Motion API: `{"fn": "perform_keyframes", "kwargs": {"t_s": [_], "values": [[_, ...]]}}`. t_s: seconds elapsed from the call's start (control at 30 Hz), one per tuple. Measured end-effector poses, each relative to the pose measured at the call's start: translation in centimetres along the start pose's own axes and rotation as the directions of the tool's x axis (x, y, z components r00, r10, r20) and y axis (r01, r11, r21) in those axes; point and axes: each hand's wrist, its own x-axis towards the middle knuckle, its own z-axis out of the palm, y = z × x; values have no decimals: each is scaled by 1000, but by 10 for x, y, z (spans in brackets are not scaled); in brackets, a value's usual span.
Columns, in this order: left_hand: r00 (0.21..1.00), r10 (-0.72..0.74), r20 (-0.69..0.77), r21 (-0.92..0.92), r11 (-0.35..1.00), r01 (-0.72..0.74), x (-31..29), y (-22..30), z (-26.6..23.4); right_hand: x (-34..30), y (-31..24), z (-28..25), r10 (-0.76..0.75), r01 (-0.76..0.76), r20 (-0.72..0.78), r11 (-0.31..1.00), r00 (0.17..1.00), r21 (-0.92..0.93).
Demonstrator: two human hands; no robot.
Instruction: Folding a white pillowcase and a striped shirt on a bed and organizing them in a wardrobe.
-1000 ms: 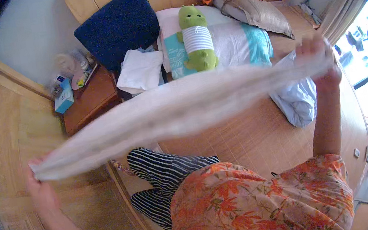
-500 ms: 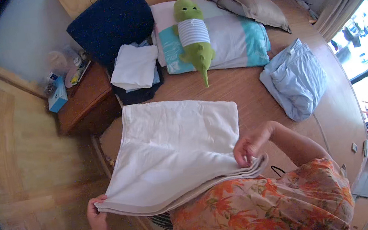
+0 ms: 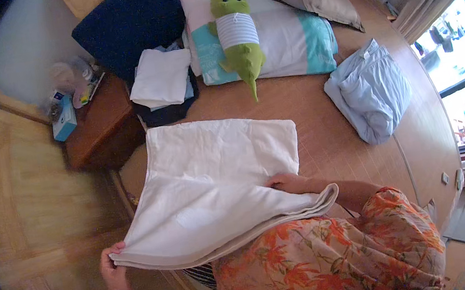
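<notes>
A large white sheet (image 3: 209, 189), folded in several layers, lies across the near part of the bed and hangs toward my lap. At its near left corner, my left hand (image 3: 112, 260) is closed on the layered edge, thumb on top. My right hand (image 3: 287, 183) reaches in at the sheet's right side. Its fingertips disappear against the white fabric, so their grip does not show. The sheet's near right corner (image 3: 328, 194) overlaps my right forearm.
Beyond the sheet lie a folded white cloth pile (image 3: 161, 75), a navy cushion (image 3: 129, 29), and a green plush toy (image 3: 239, 38) on a folded quilt (image 3: 290, 49). Folded light-blue clothing (image 3: 372, 94) sits at right. A brown nightstand (image 3: 103, 124) stands left of the bed.
My right hand has moved from the sheet's near right edge forward and left, in toward its middle. My left hand still holds its corner, slightly farther left.
</notes>
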Motion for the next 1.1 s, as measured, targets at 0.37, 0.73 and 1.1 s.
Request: {"fn": "perform_keyframes", "kwargs": {"t_s": [0.37, 0.73, 1.1], "values": [[993, 65, 96, -27, 998, -63, 38, 41, 31, 33, 8, -77, -216, -56, -333, 759, 918, -648], [892, 73, 445, 367, 894, -256, 3, 40, 60, -1, -2, -84, -205, 49, -77, 546, 976, -836], [925, 154, 348, 350, 894, -280, -3, 44, 69, -124, 22, -40, -56, 127, 120, 661, 991, -740]]}}
